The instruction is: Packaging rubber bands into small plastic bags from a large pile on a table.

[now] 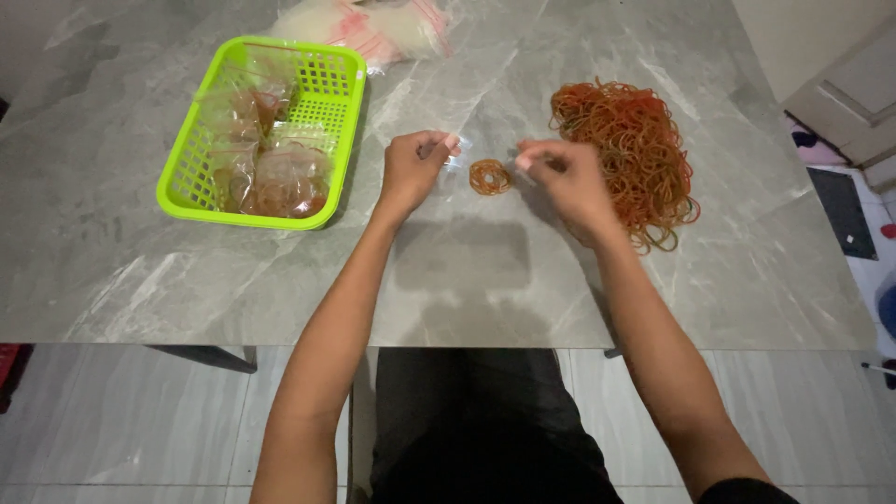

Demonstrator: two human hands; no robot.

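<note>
A small clear plastic bag (487, 168) with a few orange rubber bands (489, 176) inside is stretched between my two hands over the grey marble table (448, 271). My left hand (413, 169) pinches the bag's left edge. My right hand (560, 177) pinches its right edge. Just right of my right hand lies a large heap of orange rubber bands (630, 154).
A lime-green plastic basket (331, 126) at the left holds several filled clear bags of rubber bands. A pile of empty clear bags with red strips (373, 23) lies at the table's far edge. The table's near edge runs just above my lap.
</note>
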